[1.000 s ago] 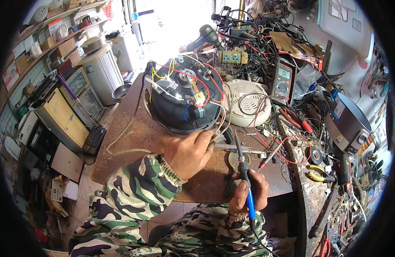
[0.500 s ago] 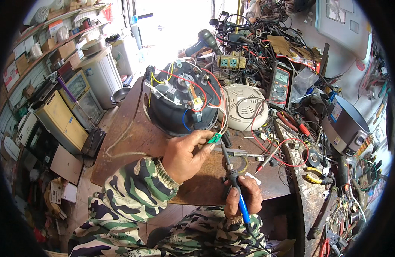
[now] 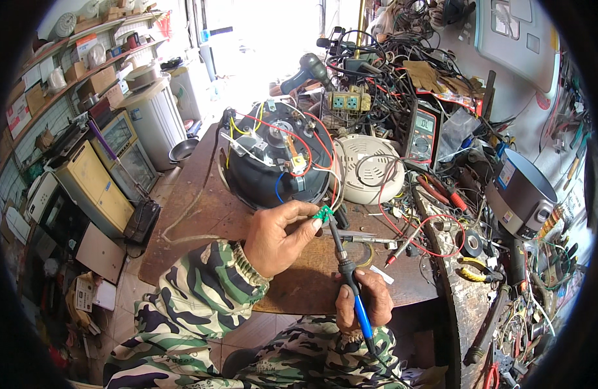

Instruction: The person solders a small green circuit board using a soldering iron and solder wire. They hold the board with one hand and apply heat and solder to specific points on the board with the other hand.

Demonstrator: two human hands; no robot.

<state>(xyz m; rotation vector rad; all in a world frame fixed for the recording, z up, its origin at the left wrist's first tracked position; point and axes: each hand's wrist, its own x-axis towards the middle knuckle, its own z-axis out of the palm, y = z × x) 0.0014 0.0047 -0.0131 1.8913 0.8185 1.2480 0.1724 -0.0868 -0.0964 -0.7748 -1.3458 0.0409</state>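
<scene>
My left hand (image 3: 278,236) pinches a small green circuit board (image 3: 323,214) with wires running up from it. My right hand (image 3: 363,298) grips a blue and black soldering iron (image 3: 360,311), its tip at the board. Just beyond stands an upturned black appliance body (image 3: 263,178) with red, yellow, white and blue wires across its metal fittings. To its right rests a round beige vented cover (image 3: 363,181). A pair of calipers (image 3: 370,236) lies under the iron on the wooden bench (image 3: 182,207).
A multimeter (image 3: 421,136), tangled cables (image 3: 386,48), red-handled tools (image 3: 435,188), a grey cooker shell (image 3: 520,191), black tape (image 3: 471,243) and yellow pliers (image 3: 475,269) crowd the right side. Appliances (image 3: 150,117) and a pan (image 3: 181,150) stand left of the bench.
My right hand has moved the iron up and left until its tip reached the board. The green board has come into view in my left fingers.
</scene>
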